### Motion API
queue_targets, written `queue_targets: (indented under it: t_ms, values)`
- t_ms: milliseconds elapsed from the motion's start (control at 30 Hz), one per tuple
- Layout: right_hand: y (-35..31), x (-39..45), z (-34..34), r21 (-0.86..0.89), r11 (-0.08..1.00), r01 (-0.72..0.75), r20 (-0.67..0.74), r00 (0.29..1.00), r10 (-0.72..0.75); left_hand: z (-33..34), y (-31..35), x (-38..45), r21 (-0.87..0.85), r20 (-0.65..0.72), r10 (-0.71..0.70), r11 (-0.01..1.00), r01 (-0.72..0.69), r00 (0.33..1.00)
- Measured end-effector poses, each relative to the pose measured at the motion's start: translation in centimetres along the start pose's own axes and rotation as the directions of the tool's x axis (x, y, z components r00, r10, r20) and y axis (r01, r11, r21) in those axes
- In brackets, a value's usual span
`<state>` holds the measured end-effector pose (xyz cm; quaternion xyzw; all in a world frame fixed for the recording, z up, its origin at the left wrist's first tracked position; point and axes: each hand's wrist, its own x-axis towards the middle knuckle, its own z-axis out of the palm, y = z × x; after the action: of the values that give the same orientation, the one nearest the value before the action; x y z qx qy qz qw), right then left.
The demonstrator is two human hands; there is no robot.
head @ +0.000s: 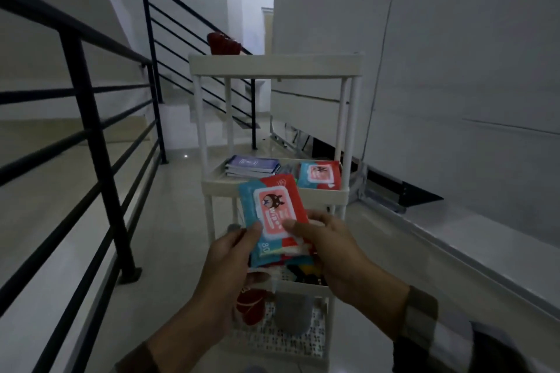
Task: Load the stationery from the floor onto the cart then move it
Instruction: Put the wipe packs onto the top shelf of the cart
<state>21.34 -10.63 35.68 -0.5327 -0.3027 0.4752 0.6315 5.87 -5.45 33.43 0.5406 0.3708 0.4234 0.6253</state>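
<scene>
A white tiered cart [274,65] stands in front of me on the tiled landing. Both hands hold a red and blue wipes pack [269,209] just in front of the cart's middle shelf [224,186]. My left hand [233,257] pinches its lower left corner. My right hand [330,248] grips its lower right side. On the middle shelf lie a stack of blue notebooks [251,165] and a second wipes pack [319,175]. A red object [222,44] rests on the top shelf. Lower shelves hold a red item [251,304], a grey item [292,315] and some dark things, partly hidden by my hands.
A black metal railing [91,118] runs along the left, with stairs [178,121] beyond it. A white wall [454,54] and a raised ledge [472,239] close off the right. Metal brackets [403,195] lie at the wall's foot. Open tiled floor [169,221] lies left of the cart.
</scene>
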Motion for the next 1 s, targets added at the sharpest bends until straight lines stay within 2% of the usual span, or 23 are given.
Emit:
queue_targets:
  t_ms: [100, 200, 300, 400, 467, 533, 633, 733, 800, 867, 933, 1000]
  values:
    - [-1.0, -0.3, -0.4, 0.017, 0.996, 0.089, -0.077, 0.993, -0.087, 0.8, 0.7, -0.1, -0.033, 0.078, -0.028, 0.999, 0.031, 0.997]
    - [-2.1, -0.8, -0.4, -0.047, 0.986, 0.163, -0.077, 0.983, -0.166, 1.9, 1.5, 0.5, -0.144, 0.07, -0.092, 0.984, 0.101, 0.993]
    - [-3.2, -1.3, -1.0, -0.092, 0.973, 0.212, -0.092, 0.971, -0.22, 3.1, 2.9, 1.9, -0.174, 0.056, -0.082, 0.981, 0.091, 0.995]
    - [-5.0, -0.3, -3.1, -0.021, 0.961, 0.277, -0.287, 0.919, -0.271, 3.7, 4.9, 4.2, -0.155, 0.028, -0.038, 0.987, 0.041, 0.999]
    - [-6.6, 1.4, -5.0, 0.133, 0.941, 0.312, -0.464, 0.858, -0.22, 4.2, 6.5, 6.1, -0.115, 0.018, -0.044, 0.992, 0.046, 0.999]
    - [-8.4, 4.0, -6.7, 0.215, 0.925, 0.313, -0.56, 0.816, -0.146, 5.1, 7.9, 8.3, -0.074, 0.026, -0.08, 0.994, 0.082, 0.996]
    - [-10.1, 8.0, -8.8, 0.247, 0.917, 0.314, -0.57, 0.812, -0.125, 7.4, 9.7, 11.0, -0.053, 0.073, -0.151, 0.987, 0.155, 0.986]
    - [-9.7, 10.5, -10.0, 0.288, 0.924, 0.253, -0.574, 0.818, -0.044, 9.9, 10.5, 13.1, -0.025, 0.097, -0.218, 0.975, 0.222, 0.971]
    - [-8.2, 11.6, -10.1, 0.31, 0.923, 0.227, -0.52, 0.854, -0.036, 11.2, 10.4, 14.5, 0.036, 0.11, -0.248, 0.969, 0.246, 0.962]
    - [-6.9, 11.9, -9.6, 0.228, 0.956, 0.185, -0.419, 0.905, -0.076, 12.0, 10.1, 15.2, 0.122, 0.096, -0.273, 0.958, 0.261, 0.957]
    - [-6.2, 11.9, -9.1, 0.094, 0.979, 0.181, -0.351, 0.926, -0.138, 12.3, 9.4, 15.8, 0.297, 0.009, -0.206, 0.935, 0.194, 0.979]
    - [-6.3, 11.9, -8.9, -0.063, 0.969, 0.237, -0.313, 0.918, -0.245, 12.0, 8.7, 16.4, 0.511, -0.066, -0.034, 0.857, 0.063, 0.997]
